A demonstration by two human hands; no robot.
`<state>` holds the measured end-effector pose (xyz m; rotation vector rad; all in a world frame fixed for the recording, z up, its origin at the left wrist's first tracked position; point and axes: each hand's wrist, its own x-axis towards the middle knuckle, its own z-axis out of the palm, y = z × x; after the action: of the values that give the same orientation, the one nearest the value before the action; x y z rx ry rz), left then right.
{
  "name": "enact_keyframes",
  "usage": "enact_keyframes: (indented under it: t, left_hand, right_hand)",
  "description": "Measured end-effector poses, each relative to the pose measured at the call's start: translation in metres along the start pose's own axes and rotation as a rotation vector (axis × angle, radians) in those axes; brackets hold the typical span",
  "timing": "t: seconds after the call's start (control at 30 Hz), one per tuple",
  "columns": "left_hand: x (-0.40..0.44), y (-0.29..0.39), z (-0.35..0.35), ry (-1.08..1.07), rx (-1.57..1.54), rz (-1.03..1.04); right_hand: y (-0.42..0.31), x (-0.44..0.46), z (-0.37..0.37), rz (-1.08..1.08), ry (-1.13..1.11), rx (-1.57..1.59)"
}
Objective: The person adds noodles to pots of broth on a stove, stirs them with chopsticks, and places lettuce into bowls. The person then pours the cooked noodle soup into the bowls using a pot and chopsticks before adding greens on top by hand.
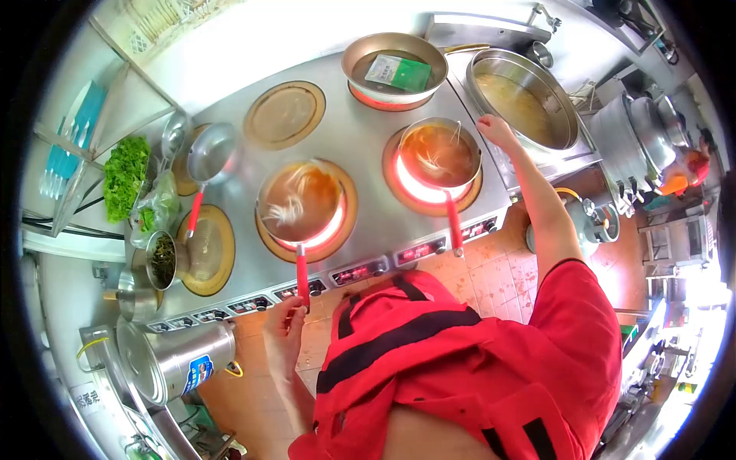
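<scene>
Low in front of the cooktop, my left hand (284, 337) has its fingers closed at the end of the red handle of a saucepan (310, 207). That saucepan sits on a glowing burner, with pale noodles in reddish-brown broth. My right hand (498, 132) is closed like a fist, between a second saucepan (433, 157) and the rim of a large steel pot (563, 84). What it holds, if anything, cannot be made out. The second saucepan also contains noodles in broth over a glowing burner, its red handle towards me. Cloudy yellowish liquid fills part of the large pot.
Behind the saucepans, a wide frying pan (356, 65) holds a green-and-white packet (399, 73). To the left are a small saucepan (211, 153), lettuce (125, 176) and a pot of dark greens (163, 259). A steel drum (180, 353) stands below; a gas cylinder (594, 222) is at right.
</scene>
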<state>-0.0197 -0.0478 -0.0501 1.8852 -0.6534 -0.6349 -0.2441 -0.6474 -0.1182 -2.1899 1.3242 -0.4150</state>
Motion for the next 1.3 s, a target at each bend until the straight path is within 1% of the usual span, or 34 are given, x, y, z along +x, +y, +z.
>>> enact_keyframes:
  t: [0.03,0.07,0.17,0.27,0.33,0.4,0.43,0.47,0.5,0.53,0.57,0.63,0.73,0.83,0.93,1.03,1.07,1.1,1.13,1.17,1.2,1.23,1.27,1.3]
  left_hand:
    - [-0.002,0.006,0.007,-0.005,0.023,-0.003]
    - [-0.006,0.013,0.012,-0.008,0.047,-0.007]
    - [-0.017,0.018,0.025,0.021,0.073,-0.035]
    - [-0.030,0.024,0.035,0.060,0.100,-0.085]
    - [-0.036,0.032,0.039,0.088,0.113,-0.150]
    - [-0.041,0.030,0.041,0.118,0.085,-0.129]
    - [-0.041,0.026,0.040,0.125,0.068,-0.106]
    - [-0.041,0.019,0.037,0.080,0.069,-0.090]
    - [-0.042,0.016,0.035,0.106,0.061,-0.114]
    - [-0.040,0.013,0.034,0.114,0.051,-0.134]
    - [-0.038,0.009,0.035,0.109,0.040,-0.151]
    - [-0.034,-0.003,0.031,0.094,-0.008,-0.108]
    - [-0.030,-0.007,0.019,0.079,-0.012,-0.092]
    - [-0.028,-0.011,0.008,0.069,-0.014,-0.091]
    - [-0.030,-0.013,0.000,0.050,-0.014,-0.106]
    - [-0.036,-0.018,-0.004,0.074,0.013,-0.126]
    - [-0.042,-0.019,-0.005,0.106,0.030,-0.142]
    - [-0.047,-0.021,-0.004,0.112,0.044,-0.152]
    - [-0.050,-0.023,-0.003,0.136,0.064,-0.167]
    - [-0.055,-0.023,-0.005,0.164,0.086,-0.189]
    - [-0.058,-0.017,-0.005,0.173,0.076,-0.211]
    - [-0.060,-0.008,-0.006,0.175,0.085,-0.210]
    - [-0.060,0.000,-0.007,0.165,0.091,-0.207]
    - [-0.061,0.000,-0.008,0.172,0.106,-0.210]
  right_hand:
    - [0.014,0.010,0.004,0.070,-0.027,0.031]
    - [0.025,0.024,0.013,0.077,-0.068,0.114]
    - [0.009,0.043,0.030,0.037,-0.151,0.034]
    - [0.025,0.071,0.054,-0.142,-0.133,0.041]
    - [0.008,0.068,0.049,-0.161,-0.105,0.118]
    - [-0.003,0.070,0.046,-0.191,-0.044,0.215]
    - [-0.016,0.067,0.045,-0.236,-0.076,0.283]
    - [-0.024,0.062,0.038,-0.272,-0.098,0.346]
    - [-0.027,0.058,0.029,-0.297,-0.105,0.401]
    - [-0.035,0.049,0.026,-0.361,-0.187,0.501]
    - [-0.038,0.039,0.016,-0.313,-0.338,0.479]
    - [-0.085,-0.006,-0.009,-0.197,-0.632,0.444]
    - [-0.084,-0.016,-0.008,-0.352,-0.348,0.275]
    - [-0.042,0.013,0.004,-0.337,-0.108,0.058]
    - [-0.024,0.030,0.019,-0.235,-0.013,-0.180]
    - [-0.018,0.050,0.040,-0.173,-0.088,-0.395]
    - [0.010,0.071,0.057,-0.244,-0.084,-0.365]
    - [0.004,0.079,0.062,-0.228,-0.091,-0.570]
    - [0.010,0.089,0.066,-0.202,-0.121,-0.565]
    - [0.001,0.080,0.061,-0.120,-0.110,-0.402]
    - [0.002,0.078,0.057,-0.227,-0.081,-0.301]
    - [-0.019,0.063,0.044,-0.188,-0.101,-0.153]
    - [-0.006,0.073,0.047,-0.329,-0.066,-0.088]
    - [-0.041,0.048,0.033,-0.342,-0.055,-0.079]
